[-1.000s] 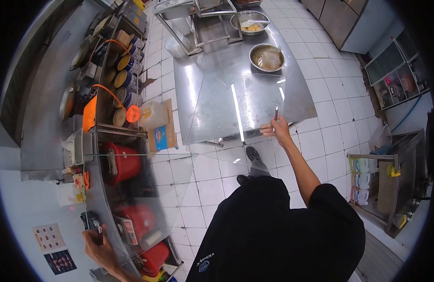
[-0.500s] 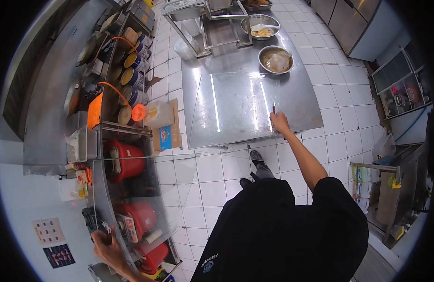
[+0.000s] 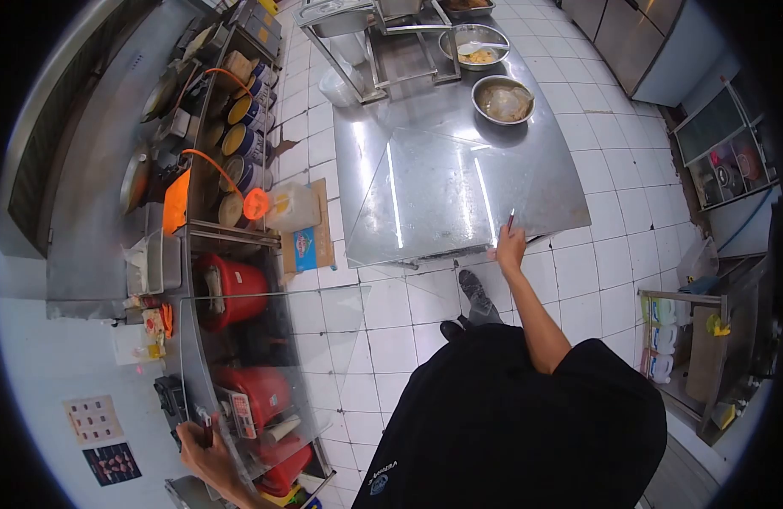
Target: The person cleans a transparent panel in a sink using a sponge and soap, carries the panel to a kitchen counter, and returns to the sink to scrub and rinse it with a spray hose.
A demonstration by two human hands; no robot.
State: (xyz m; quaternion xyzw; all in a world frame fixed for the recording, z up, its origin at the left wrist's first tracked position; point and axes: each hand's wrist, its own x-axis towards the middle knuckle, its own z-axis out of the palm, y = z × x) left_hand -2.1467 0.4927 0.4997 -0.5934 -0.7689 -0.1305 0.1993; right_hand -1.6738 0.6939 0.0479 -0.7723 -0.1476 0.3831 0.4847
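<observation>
In the head view, right of centre, the right hand (image 3: 511,248) grips a slim reddish stick (image 3: 511,222) by the near edge of the steel table (image 3: 548,191). At lower left, the left hand (image 3: 206,458) closes round what looks like a dark red stick (image 3: 208,431), beside a clear pane (image 3: 328,339). Both sticks are in hand, neither put down; no finished result shows.

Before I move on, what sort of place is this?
Probably a commercial kitchen: a stainless steel table, metal bowls of food, and red bins under the left counter.
</observation>
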